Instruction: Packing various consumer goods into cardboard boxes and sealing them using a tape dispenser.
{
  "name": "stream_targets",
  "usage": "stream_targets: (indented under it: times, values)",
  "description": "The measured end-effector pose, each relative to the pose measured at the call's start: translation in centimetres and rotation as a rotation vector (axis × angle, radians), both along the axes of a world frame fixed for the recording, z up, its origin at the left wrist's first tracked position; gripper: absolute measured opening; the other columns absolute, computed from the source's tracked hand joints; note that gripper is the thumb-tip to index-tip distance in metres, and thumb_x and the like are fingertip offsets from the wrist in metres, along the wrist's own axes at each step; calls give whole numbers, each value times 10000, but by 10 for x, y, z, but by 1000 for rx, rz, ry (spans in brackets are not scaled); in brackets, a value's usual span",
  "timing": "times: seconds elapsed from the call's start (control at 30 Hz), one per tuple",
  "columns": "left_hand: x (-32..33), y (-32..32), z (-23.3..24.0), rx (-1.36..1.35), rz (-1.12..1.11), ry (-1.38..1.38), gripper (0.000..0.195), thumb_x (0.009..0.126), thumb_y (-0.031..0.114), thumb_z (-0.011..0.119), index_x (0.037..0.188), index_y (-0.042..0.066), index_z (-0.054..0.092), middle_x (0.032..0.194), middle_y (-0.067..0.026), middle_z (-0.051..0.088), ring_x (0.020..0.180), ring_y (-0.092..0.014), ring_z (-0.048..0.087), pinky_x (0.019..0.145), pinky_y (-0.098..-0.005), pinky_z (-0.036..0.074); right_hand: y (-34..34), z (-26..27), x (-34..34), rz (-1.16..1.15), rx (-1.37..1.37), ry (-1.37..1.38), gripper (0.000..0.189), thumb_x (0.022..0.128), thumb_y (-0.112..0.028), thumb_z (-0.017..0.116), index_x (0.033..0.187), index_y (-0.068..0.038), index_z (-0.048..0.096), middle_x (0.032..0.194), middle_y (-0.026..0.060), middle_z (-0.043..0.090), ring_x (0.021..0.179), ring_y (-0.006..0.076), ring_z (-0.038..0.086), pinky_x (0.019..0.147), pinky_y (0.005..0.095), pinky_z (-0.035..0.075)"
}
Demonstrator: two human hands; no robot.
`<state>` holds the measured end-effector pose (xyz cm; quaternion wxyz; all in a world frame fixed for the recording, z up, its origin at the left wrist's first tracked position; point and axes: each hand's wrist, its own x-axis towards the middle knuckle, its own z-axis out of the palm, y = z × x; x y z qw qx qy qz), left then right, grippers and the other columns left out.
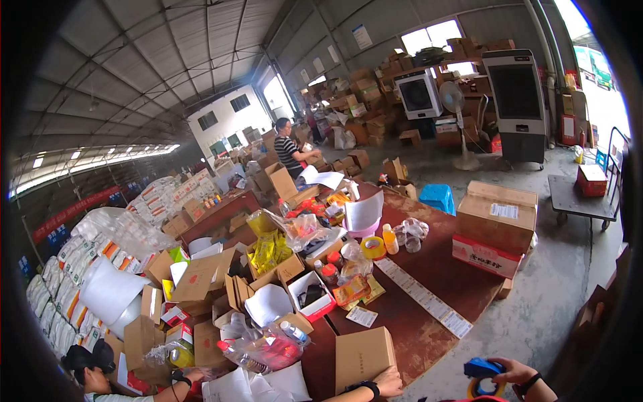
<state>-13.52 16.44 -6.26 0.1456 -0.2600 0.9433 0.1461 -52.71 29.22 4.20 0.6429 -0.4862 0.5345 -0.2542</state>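
My left hand (389, 382) rests against the lower right edge of a closed cardboard box (363, 358) on the red-brown table (417, 346). My right hand (516, 373), off to the right past the table's edge, holds a blue tape dispenser (483, 368) with a roll of tape (485, 388) on it. Behind the box lie a small printed label (361, 316), a long strip of printed labels (424, 297) and orange packets (351, 290). A white and red open box (310, 296) with dark items inside stands to the left of these.
A co-worker (90, 374) reaches into the clutter at the lower left; another person (291, 151) stands beyond the table. Cartons, bags and bottles crowd the table's left half. Stacked boxes (495, 221) stand at its right edge, near a blue stool (437, 198) and a flat cart (577, 196).
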Motion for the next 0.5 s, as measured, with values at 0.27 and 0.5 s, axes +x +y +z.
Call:
stream_targets:
  times: [0.27,0.5]
  values:
    - [13,49,44,1265,1215,1226,280,883,311,573,1012,63,584,895,-72,651,854,-171,623,715,-291,494,-53,44,107,138,-390,-206,818,746,-161,751,1419,-11,312,1400,148,418,1266,226,422,1063,360,333]
    - [9,86,100,1504,1248,1547,502,922,557,447,1034,101,625,937,-48,665,954,-190,643,780,-310,418,-56,64,125,351,-609,-31,814,696,-156,725,1395,10,343,1354,211,455,1249,308,461,1052,384,343]
